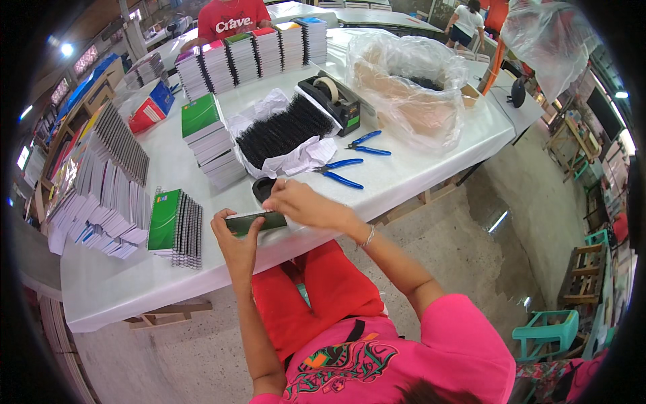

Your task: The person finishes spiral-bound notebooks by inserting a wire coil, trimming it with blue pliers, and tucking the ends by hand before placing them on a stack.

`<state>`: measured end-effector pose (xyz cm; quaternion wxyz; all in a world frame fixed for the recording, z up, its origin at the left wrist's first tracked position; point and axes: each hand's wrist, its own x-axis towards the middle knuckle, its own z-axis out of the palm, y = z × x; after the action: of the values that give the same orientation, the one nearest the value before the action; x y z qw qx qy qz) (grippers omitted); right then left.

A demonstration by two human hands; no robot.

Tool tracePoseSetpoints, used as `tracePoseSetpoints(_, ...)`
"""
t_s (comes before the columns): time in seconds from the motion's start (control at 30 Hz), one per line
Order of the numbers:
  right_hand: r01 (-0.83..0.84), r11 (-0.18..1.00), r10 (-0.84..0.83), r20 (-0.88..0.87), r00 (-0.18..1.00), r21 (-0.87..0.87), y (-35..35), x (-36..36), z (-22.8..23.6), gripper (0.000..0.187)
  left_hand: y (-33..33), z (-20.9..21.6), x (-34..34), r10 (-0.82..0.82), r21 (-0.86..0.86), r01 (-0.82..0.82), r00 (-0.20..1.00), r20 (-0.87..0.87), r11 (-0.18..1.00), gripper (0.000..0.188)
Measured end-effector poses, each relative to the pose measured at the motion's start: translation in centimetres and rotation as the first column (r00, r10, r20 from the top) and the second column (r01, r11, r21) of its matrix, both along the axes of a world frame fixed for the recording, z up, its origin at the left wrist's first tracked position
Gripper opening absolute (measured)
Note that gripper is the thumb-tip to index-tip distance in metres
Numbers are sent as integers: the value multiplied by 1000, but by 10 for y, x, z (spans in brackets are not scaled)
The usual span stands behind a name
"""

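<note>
Near the table's front edge, my left hand point(237, 244) holds a notebook point(266, 221) with a dark green cover, thumb in front and fingers behind. My right hand point(303, 203) is closed in a pinch just above the notebook's upper edge; whatever sits between its fingertips is too small to make out. Right behind those fingers lies a small black dish-like object point(261, 188), partly hidden. Farther back, many black wire spiral coils point(286, 132) rest on crumpled white paper. Blue-handled cutters point(344, 173) lie to the right of them, and a second pair point(370, 144) lies behind.
At left stand spiral-bound green notebooks point(176, 229) and tall notebook stacks point(111, 182). A green-topped stack point(208, 145) is beside the coils. A tape dispenser point(331, 101) and a plastic-lined box point(407, 91) sit behind. Across the table, a person in red point(232, 19) stands behind more notebooks point(252, 57).
</note>
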<state>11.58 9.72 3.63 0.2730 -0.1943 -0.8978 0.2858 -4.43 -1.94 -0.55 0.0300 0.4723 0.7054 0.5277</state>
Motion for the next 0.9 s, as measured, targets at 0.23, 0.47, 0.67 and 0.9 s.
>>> tracePoseSetpoints(0.23,-196,975,172,201,964,106,60,4,-22,43,-5,6,-20,-118,0,118,993,18,993,55)
tracePoseSetpoints(0.47,-101,966,171,292,941,-239,50,-2,-27,39,-14,11,-44,-208,4,209,972,109,978,52)
tracePoseSetpoints(0.67,-94,995,95,-29,995,36,39,1,-45,28,-10,8,-47,-202,-20,204,977,63,979,53)
tracePoseSetpoints(0.9,-104,975,97,-47,994,-198,37,6,-39,25,-5,-9,-53,-231,-23,236,962,149,971,56)
